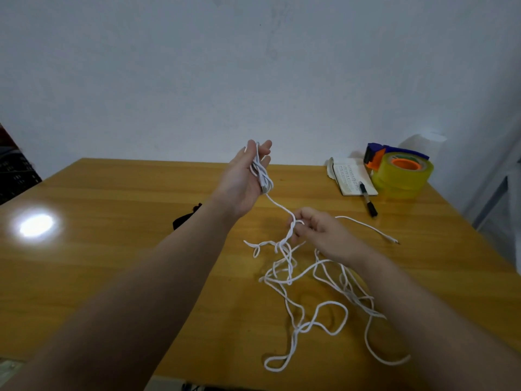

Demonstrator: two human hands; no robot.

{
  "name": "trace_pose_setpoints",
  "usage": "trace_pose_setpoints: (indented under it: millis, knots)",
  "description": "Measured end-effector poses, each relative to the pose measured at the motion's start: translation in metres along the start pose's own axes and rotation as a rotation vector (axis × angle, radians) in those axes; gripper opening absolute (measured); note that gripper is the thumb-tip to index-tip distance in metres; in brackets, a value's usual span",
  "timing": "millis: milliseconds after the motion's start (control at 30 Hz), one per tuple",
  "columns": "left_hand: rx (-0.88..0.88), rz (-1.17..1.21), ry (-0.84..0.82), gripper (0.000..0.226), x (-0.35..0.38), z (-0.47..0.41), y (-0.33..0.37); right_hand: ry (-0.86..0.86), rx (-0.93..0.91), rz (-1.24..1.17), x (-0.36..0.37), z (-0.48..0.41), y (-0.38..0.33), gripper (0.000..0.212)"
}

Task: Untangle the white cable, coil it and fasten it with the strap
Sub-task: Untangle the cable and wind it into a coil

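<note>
The left hand [244, 179] is lifting above the surface [112, 249] with its palm turned up and its forearm slanting in from the lower left; its grip is loosely curling round a few gathered loops of the white cable [290, 277], a plug end lying against the palm. The right hand [318, 232] is hovering lower and nearer, knuckles up, its grip pinching a strand of the same cable just above the tangle. One cable is showing: it is running taut from the raised hand down to the pinch, then sprawling in many crossed loops over the surface in front of the person, with one free end trailing off to the right. Two hands are in view, plus one open notebook [352, 176], one pen [368, 198] lying partly on it, and one tape dispenser [403, 170] at the far right. A black item [183, 220] is peeking out from behind the left forearm, too hidden to identify.
</note>
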State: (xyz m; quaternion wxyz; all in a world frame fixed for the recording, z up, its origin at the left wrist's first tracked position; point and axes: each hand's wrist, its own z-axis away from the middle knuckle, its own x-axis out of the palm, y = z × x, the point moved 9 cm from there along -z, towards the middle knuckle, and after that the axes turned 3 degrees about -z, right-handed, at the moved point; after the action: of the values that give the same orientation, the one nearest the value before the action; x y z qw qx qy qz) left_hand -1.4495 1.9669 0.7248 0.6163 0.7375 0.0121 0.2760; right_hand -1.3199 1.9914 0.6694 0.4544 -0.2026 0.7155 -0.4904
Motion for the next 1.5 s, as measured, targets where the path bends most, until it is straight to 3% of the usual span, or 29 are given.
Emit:
trace_pose_setpoints:
  millis: [200,333,400,467,567,667,733,800,900,967,1033,1100,1267,1400,1500]
  knots:
    - [0.134,0.019,0.141,0.032,-0.013,-0.003,0.018,0.229,-0.073,0.331,-0.024,-0.002,0.012,0.025]
    - [0.265,0.086,0.341,0.032,-0.045,-0.006,0.046,0.012,-0.086,0.825,-0.013,0.009,0.024,0.032]
    - [0.254,0.023,0.340,0.034,-0.058,-0.009,0.045,-0.017,-0.094,0.877,-0.014,0.015,0.027,0.037]
    - [0.228,-0.116,0.296,0.034,-0.059,-0.013,0.033,0.048,-0.139,0.682,-0.018,0.021,0.018,0.040]
    - [0.172,-0.239,0.248,0.034,-0.047,-0.018,0.013,0.202,-0.199,0.168,-0.030,0.029,-0.007,0.049]
    - [0.151,-0.297,0.214,0.034,-0.039,-0.020,0.004,0.214,-0.190,-0.255,-0.030,0.025,-0.023,0.039]
    - [0.151,-0.316,0.203,0.033,-0.038,-0.020,0.001,0.236,-0.203,-0.486,-0.029,0.021,-0.031,0.022]
    - [0.179,-0.362,0.230,0.033,-0.042,-0.018,0.004,0.307,-0.240,-0.688,-0.037,0.023,-0.040,0.017]
    - [0.221,-0.529,0.360,0.034,-0.070,-0.010,0.018,0.530,-0.240,-0.996,-0.072,0.034,-0.034,0.030]
    - [0.223,-0.523,0.367,0.034,-0.085,-0.007,0.016,0.659,-0.160,-0.774,-0.088,0.038,-0.025,0.045]
    - [0.199,-0.584,0.312,0.037,-0.082,-0.009,0.008,0.641,-0.102,-0.213,-0.083,0.029,-0.029,0.053]
    - [0.188,-0.620,0.257,0.038,-0.074,-0.014,-0.001,0.490,-0.095,0.186,-0.059,0.009,-0.031,0.056]
    - [0.144,-0.527,0.239,0.032,-0.068,-0.021,-0.005,-0.011,0.248,0.777,-0.017,-0.018,-0.001,0.050]
    - [0.139,-0.476,0.242,0.033,-0.066,-0.020,-0.005,-0.237,0.001,0.928,0.017,-0.007,-0.024,0.046]
    - [0.109,-0.501,0.181,0.032,-0.056,-0.017,-0.014,-0.189,-0.233,1.008,0.028,-0.002,-0.061,0.036]
